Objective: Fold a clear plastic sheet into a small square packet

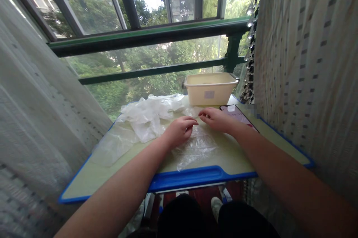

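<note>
A crinkled clear plastic bag point(197, 148) lies on the pale tabletop point(237, 159), stretching from under my hands towards the front edge. On its left side my left hand point(180, 130) is closed, fingers curled and pressed together at the bag's upper part. My right hand point(214, 119) faces it from the other side, fingertips bent inward onto the same plastic. Only a small gap separates the two hands. Just beyond them sits a crumpled bit of clear plastic point(191, 111). To the left spreads a heap of thin white plastic bags point(152, 113).
A cream plastic bin point(211, 88) with a small label stands at the table's far edge, by the window railing point(153, 72). A phone point(239, 115) lies beside my right forearm. Blue trim point(190, 177) borders the table, and curtains point(304, 51) hang on both sides.
</note>
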Demonstrator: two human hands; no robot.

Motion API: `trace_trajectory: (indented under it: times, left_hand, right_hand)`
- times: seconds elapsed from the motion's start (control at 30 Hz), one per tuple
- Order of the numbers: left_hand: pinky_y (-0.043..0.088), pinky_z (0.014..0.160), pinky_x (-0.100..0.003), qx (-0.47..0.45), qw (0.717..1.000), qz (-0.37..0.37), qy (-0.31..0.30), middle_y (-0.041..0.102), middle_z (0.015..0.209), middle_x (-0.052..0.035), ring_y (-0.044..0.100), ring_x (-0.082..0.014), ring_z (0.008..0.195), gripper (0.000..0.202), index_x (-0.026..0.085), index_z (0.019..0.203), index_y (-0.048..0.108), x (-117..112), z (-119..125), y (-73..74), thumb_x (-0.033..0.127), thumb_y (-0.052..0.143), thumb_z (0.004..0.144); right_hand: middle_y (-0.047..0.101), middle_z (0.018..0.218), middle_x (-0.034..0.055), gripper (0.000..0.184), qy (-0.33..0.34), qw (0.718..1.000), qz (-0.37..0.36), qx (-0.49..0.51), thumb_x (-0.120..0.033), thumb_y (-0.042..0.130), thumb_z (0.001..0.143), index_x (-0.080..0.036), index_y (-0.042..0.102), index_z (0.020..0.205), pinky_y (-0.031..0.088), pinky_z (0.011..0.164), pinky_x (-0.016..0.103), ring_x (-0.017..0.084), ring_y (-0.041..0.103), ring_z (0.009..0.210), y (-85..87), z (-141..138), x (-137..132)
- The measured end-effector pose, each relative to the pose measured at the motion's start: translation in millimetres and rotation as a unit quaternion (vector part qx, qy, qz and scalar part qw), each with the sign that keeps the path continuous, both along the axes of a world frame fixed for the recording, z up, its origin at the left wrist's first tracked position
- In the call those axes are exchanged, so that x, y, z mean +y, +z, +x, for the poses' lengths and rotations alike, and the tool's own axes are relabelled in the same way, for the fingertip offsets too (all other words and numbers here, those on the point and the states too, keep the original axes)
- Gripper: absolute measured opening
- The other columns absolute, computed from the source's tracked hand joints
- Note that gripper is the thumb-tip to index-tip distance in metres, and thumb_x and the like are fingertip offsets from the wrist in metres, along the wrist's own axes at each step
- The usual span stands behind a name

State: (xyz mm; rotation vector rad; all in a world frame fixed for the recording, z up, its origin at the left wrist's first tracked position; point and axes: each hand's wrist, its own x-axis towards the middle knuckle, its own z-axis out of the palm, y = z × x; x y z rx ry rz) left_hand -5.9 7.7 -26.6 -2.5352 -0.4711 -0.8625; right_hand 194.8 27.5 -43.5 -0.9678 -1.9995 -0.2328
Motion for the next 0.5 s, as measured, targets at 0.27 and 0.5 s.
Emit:
trace_trajectory:
  times: [0.27, 0.5]
  left_hand:
    - [0.042, 0.079, -0.027, -0.108, 0.972, 0.093, 0.187, 0.059, 0.096, -0.0039, 0.054, -0.0154, 0.087, 0.027, 0.014, 0.093, 0.062, -18.4, -13.0, 24.2, 0.023, 0.039, 0.083]
    - [0.041, 0.068, -0.035, 0.017, 0.849, -0.079, 0.522, 0.061, 0.094, -0.007, 0.055, -0.0257, 0.085, 0.035, 0.021, 0.094, 0.063, -30.5, -51.7, 54.4, 0.042, 0.043, 0.075]
  right_hand:
    - [0.055, 0.092, 0.0033, 0.028, 0.005, 0.999, -0.03, 0.009, -0.038, 0.048, 0.081, -0.017, 0.063, 0.091, 0.037, 0.071, 0.021, 0.01, 0.05, 0.076, 0.5, 5.1, -2.8]
    - [0.055, 0.096, 0.0021, 0.049, 0.015, 0.997, -0.057, 0.05, -0.037, 0.052, 0.078, -0.018, 0.044, 0.123, 0.036, 0.061, 0.022, 0.008, 0.047, 0.063, -2.5, 2.6, -0.2]
